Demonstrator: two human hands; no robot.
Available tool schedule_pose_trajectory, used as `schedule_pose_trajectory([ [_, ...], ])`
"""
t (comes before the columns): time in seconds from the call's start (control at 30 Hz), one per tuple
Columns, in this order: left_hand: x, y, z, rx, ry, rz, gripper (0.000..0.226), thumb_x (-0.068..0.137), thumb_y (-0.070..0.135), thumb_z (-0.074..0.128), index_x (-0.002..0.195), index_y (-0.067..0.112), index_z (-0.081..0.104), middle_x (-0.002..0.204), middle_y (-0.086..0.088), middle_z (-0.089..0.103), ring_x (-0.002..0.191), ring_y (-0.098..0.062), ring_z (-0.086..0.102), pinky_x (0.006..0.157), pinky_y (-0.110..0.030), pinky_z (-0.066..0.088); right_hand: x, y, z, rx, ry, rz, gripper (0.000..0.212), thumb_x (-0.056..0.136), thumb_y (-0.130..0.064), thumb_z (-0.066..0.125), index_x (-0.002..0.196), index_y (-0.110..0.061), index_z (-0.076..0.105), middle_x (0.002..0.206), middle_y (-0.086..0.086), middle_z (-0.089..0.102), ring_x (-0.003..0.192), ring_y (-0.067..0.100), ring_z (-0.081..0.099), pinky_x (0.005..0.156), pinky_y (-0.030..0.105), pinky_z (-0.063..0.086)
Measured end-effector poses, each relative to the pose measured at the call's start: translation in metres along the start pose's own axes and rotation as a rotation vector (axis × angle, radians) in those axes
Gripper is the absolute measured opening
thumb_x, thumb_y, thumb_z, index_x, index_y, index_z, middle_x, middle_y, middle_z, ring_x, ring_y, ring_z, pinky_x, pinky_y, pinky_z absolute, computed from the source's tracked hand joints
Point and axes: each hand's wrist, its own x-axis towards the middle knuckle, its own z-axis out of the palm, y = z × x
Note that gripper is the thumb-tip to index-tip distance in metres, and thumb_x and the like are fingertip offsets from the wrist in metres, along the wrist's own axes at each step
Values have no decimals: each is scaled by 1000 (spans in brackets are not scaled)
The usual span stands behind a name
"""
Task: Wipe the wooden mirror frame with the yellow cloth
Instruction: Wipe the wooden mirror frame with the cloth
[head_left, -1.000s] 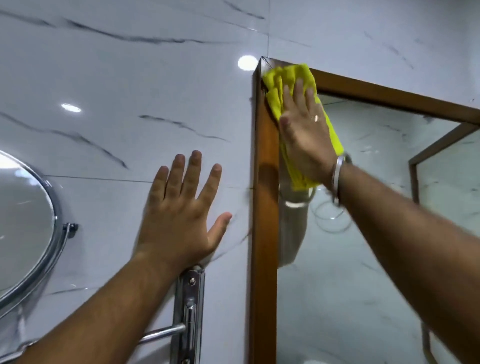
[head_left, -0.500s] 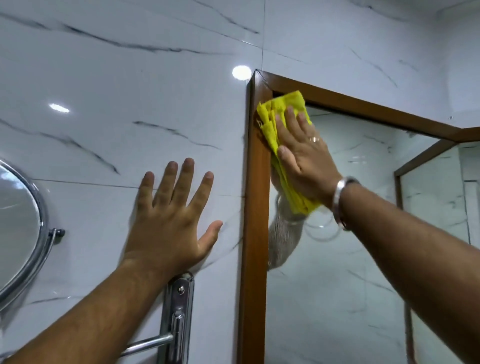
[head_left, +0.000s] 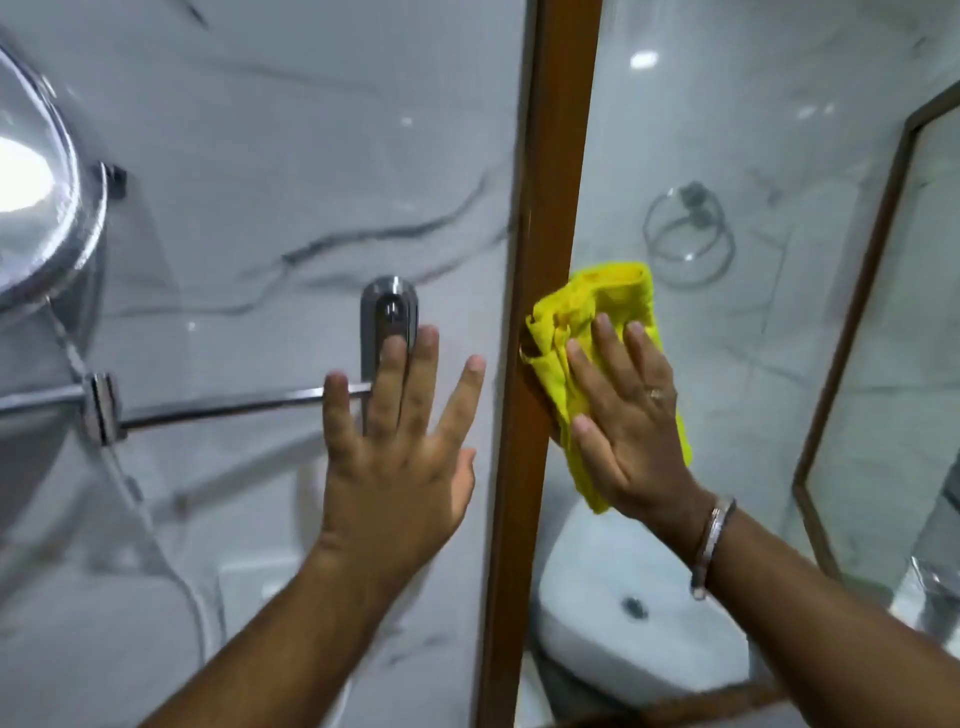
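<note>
Frame: wooden mirror frame (head_left: 545, 322), left upright runs top to bottom of view; a strip of the bottom rail shows low right.
Cloth: yellow cloth (head_left: 597, 312) bunched flat, its left edge on the upright's inner edge, the rest on the mirror glass (head_left: 727, 364).
R hand: right hand (head_left: 631, 415) laid flat on the cloth, fingers (head_left: 605, 338) spread and straight, pressing it down w/o curling round it. Ring and bracelet on.
L hand: left hand (head_left: 400, 462) open and holding nothing, fingers splayed toward the marble wall (head_left: 260, 208) just left of the upright, fingertips over the chrome bracket (head_left: 389, 317) of the towel rail (head_left: 234, 405). Prob. bracing, but contact is hard to confirm.
Stage: looks like mid-stroke on the left upright, about halfway up what's visible.
Risk 1: most of the cloth sits on glass, so the outer face of the wood could get missed; cause = hand centred too far right.
Risk 2: flat palm, no grip, so the cloth could bunch or slide out if pressure eases.
Risk 3: L fingers near the bracket; could knock it or the round chrome mirror (head_left: 31, 171) at far left if the hand shifts.
Hidden: top of frame cut off; right upright seen only at the edge and partly as reflection; cloth's underside and any dust not visible. Whole view soft w/ motion blur.
Reflected: basin (head_left: 623, 613) and towel ring (head_left: 685, 234) in the glass.
</note>
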Motion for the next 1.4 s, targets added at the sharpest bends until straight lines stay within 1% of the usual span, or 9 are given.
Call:
schedule_pose_trajectory([
  [0.27, -83, 13, 42, -38, -119, 49, 77, 98, 51, 47, 161, 19, 18, 166, -18, -16, 150, -40, -17, 117, -65, 0, -232, -93, 86, 96, -282, 323, 62, 101, -49, 12, 153, -22, -9, 161, 6, -24, 148, 32, -19, 120, 43, -9],
  [0.43, -88, 10, 48, -46, -114, 55, 76, 101, 53, 42, 161, 18, 14, 165, -18, 1, 149, -40, -23, 117, -64, -7, -288, -184, 128, 297, -177, 1055, 63, 94, -55, 15, 142, -48, -25, 150, -15, -39, 138, -4, -36, 120, 46, 0],
  [0.5, -87, 9, 48, -74, -113, 64, 75, 102, 52, 40, 162, 17, 13, 165, -17, 0, 149, -42, -21, 117, -63, -10, -287, -189, 139, 355, -99, 1258, 64, 95, -49, 11, 146, -26, -20, 153, -5, -25, 141, 3, -31, 122, 53, 4],
  [0.63, -90, 9, 50, -97, -111, 78, 77, 102, 54, 40, 162, 17, 10, 164, -23, 8, 143, -50, 6, 116, -62, -13, -306, -107, 148, 437, 452, 1505, 47, 105, -6, 14, 144, 1, -10, 157, 16, 1, 147, 27, 14, 123, 37, 6],
  [0.97, -90, 10, 51, -141, -155, 59, 79, 102, 54, 40, 162, 16, 4, 160, -29, 14, 139, -57, 14, 109, -74, 8, -338, 141, 63, 116, 369, 1902, 51, 104, -30, 28, 150, -10, 24, 157, 16, 30, 141, 34, 36, 113, 46, 36],
  [1.1, -90, 12, 50, -158, -156, 40, 77, 103, 51, 39, 162, 15, 6, 161, -31, 16, 139, -60, 18, 107, -77, 12, -325, 46, 86, 66, 273, 1681, 53, 106, -12, 29, 151, 1, 5, 162, 17, 1, 151, 29, 8, 124, 38, 9],
  [1.23, -89, 11, 47, -149, -171, 54, 77, 103, 50, 39, 162, 15, 5, 162, -30, 14, 141, -60, 17, 109, -74, 5, -340, -129, 121, 334, -114, 1093, 55, 106, -29, 31, 150, -30, -2, 159, -28, 5, 149, 15, 14, 120, 22, 18],
  [1.33, -90, 10, 43, -157, -167, 67, 79, 102, 49, 42, 162, 14, 4, 162, -25, 1, 144, -58, 13, 110, -73, 4, -366, -182, 106, 370, -524, 448, 48, 103, -43, 24, 151, -38, 19, 155, 7, 29, 145, 32, 17, 121, 36, 13],
  [1.4, -90, 10, 40, -146, -179, 77, 80, 102, 48, 44, 162, 13, 4, 162, -25, -1, 144, -56, 12, 109, -73, 4, -364, -171, 101, 362, -619, 461, 48, 100, -23, 35, 146, -36, 35, 148, 14, 38, 144, 37, 22, 121, 35, 15],
])
